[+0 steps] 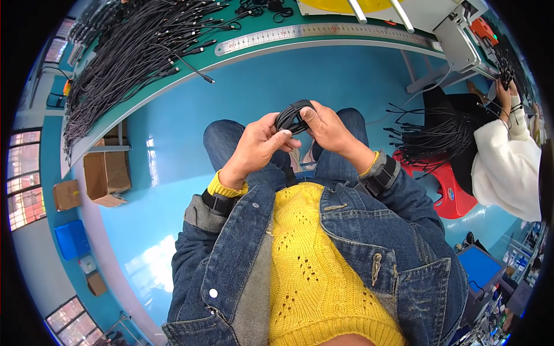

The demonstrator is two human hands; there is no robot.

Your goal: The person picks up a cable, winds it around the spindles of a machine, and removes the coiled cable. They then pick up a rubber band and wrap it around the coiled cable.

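A coiled black cable [293, 115] is held between my two hands, above my knees and short of the table edge. My left hand [261, 141] pinches the coil's left side, its thumb pointing across toward the strands. On the other side my right hand [332, 130] grips the coil, thumb pressed on top of the loops and fingers behind. Part of the coil's lower side is hidden by fingers.
A green-topped table [199, 60] curves across the far side, bearing a big pile of black cables [133, 52] and a steel ruler [323, 30]. A co-worker in a white sleeve [508, 164] sits at right by a red stool [450, 193] and more cables [433, 132]. An open cardboard box [107, 176] stands left.
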